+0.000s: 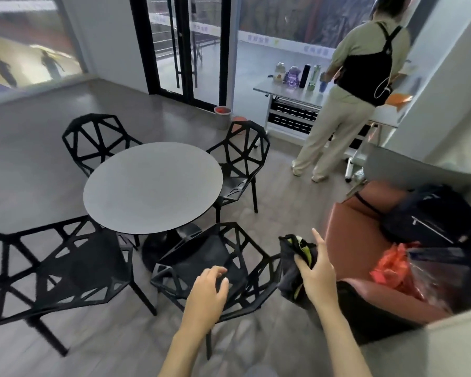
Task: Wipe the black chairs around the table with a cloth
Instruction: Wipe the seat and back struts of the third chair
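Note:
Several black lattice chairs ring a round grey table (152, 186). The nearest chair (201, 257) stands right below me, another (57, 268) is at the near left, and two more stand at the far left (95, 137) and far right (242, 164). My left hand (206, 295) hovers over the nearest chair's back edge with fingers spread and nothing in it. My right hand (317, 276) grips a dark cloth with a yellow-green stripe (292, 268), which hangs beside that chair's right side.
A reddish-brown sofa (351, 240) with a black backpack (430, 216) and orange plastic bags sits close on my right. A person (356, 85) stands at a white side table (283, 91) with bottles. A small bin (223, 117) is by the glass doors.

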